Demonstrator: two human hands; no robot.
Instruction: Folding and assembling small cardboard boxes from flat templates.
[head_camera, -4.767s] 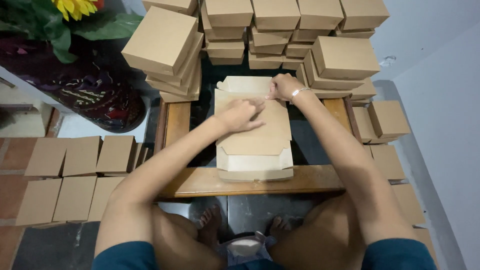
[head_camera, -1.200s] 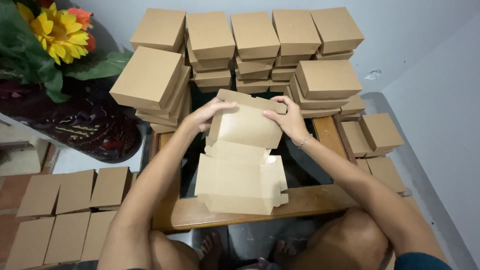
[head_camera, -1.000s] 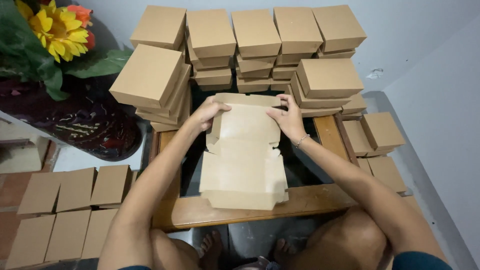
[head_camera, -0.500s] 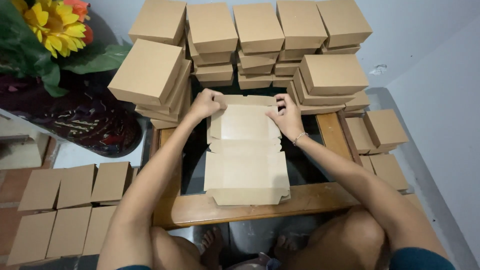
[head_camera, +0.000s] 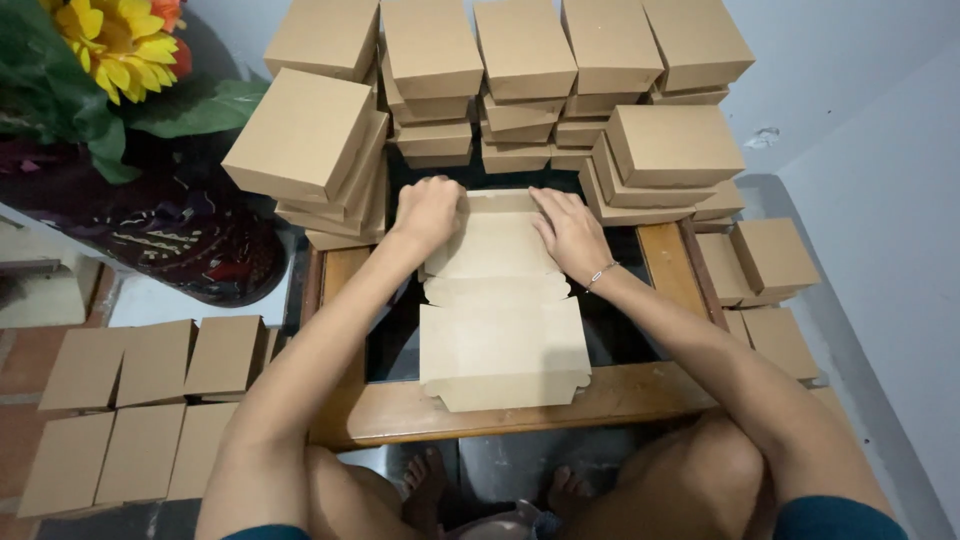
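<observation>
- Unfolded brown cardboard box blank (head_camera: 503, 320) lying flat on the low wooden table (head_camera: 640, 385), near edge overhanging toward the knees.
- Left hand (head_camera: 428, 212) curled into a loose fist, pressing on the blank's far left corner.
- Right hand (head_camera: 572, 232) flat, fingers spread, pressing on the far right flap; nothing grasped.
- Stacks of finished boxes (head_camera: 520, 80) just beyond the hands.
- Flat blanks (head_camera: 140, 400) on the floor left; sunflower bouquet (head_camera: 110, 50) far left.
</observation>
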